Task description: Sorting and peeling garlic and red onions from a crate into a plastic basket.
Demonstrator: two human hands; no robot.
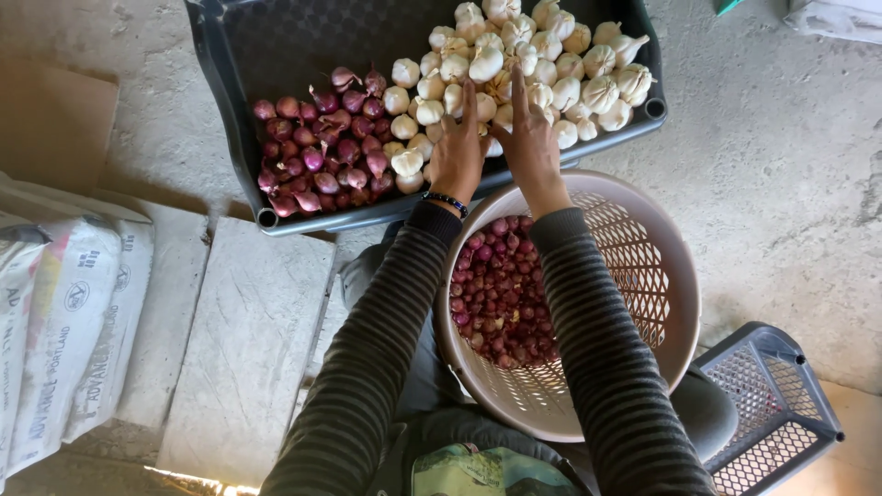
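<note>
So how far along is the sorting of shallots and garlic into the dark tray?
Done: the dark tray already holds a red shallot pile on one side and a garlic pile on the other. In hand: left hand and right hand rest flat on the garlic. Left: many shallots lie in the round basket.
</note>
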